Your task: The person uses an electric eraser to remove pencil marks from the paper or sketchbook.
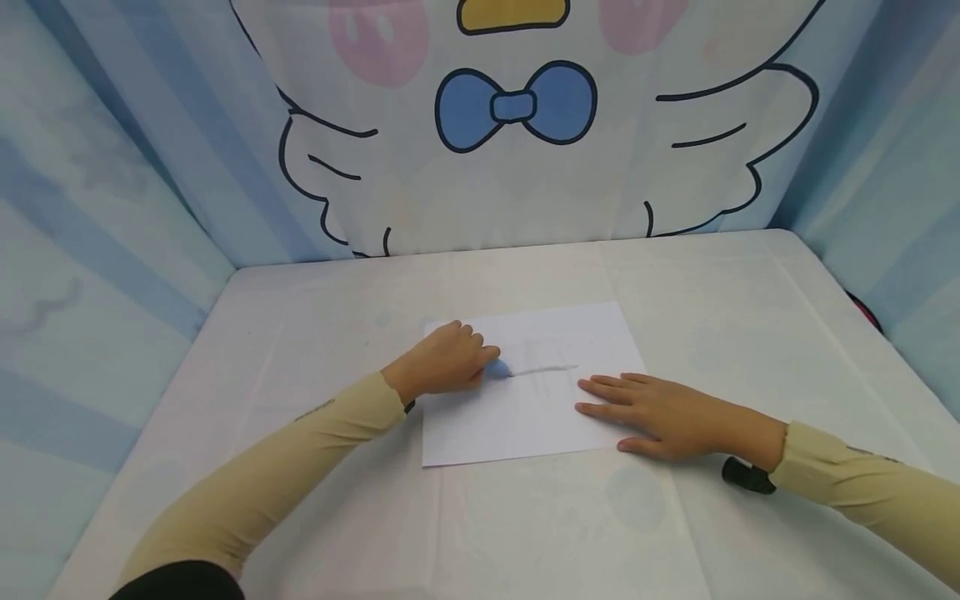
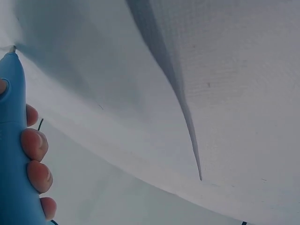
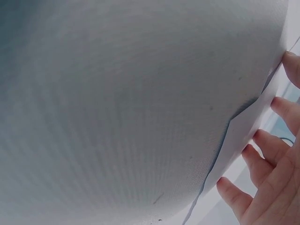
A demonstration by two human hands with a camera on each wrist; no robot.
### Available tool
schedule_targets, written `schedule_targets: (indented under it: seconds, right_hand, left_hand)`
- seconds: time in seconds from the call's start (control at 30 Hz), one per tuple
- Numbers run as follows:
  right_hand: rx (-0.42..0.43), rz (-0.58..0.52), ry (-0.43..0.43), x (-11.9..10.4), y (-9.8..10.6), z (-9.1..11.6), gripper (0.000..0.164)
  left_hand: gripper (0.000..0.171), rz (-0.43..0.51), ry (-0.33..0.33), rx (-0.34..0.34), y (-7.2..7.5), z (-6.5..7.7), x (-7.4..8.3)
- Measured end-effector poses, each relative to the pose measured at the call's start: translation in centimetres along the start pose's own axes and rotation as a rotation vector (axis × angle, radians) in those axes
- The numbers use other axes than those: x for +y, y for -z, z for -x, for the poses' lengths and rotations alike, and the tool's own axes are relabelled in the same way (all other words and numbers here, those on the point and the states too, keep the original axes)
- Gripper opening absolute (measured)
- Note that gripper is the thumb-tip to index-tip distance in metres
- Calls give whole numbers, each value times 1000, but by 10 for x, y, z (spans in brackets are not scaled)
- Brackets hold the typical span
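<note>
My left hand (image 1: 448, 360) grips a chunky blue 3D pen (image 2: 13, 140) over the white sheet of paper (image 1: 480, 433). One digit rests on the round button of the pen, and the other fingertips (image 2: 35, 144) wrap its side. Its narrow metallic tip points down at the left end of a thin pale grey line (image 1: 543, 369) on the paper. With fingers spread, my right hand (image 1: 667, 417) lies across the right edge of the sheet. In the right wrist view, its fingertips (image 3: 228, 190) touch the paper's edge.
A white cloth with creases covers the table (image 1: 337, 317) around the sheet. Behind it hangs a printed curtain (image 1: 517, 183) with a blue bow, and pale blue curtains (image 1: 75, 292) stand at both sides. A black band (image 1: 748, 475) sits at the right wrist.
</note>
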State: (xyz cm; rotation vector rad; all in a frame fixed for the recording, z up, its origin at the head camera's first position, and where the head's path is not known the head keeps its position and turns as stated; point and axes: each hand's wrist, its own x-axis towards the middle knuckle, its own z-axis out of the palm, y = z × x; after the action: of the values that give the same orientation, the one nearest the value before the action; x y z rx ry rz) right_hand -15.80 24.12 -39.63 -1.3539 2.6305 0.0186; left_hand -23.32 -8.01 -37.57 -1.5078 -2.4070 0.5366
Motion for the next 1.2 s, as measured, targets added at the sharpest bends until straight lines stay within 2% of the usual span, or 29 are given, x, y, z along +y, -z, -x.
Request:
schedule_targets:
  seconds: [0.4,0.63,0.83,1.2]
  right_hand:
    - [4,6,3,-1,0,1,59]
    - [6,6,7,-1,2,0,59]
    - [49,35,40,-1,1,1,57]
    - [16,20,23,-2,3,0,58]
  left_hand:
    - [8,-7,-3,31,-1,2,-3]
    - [10,4,-14,-7,0,0,-3]
    - [10,2,0,-20,0,-1,-4]
    - [9,-21,-7,30,1,-4,-1]
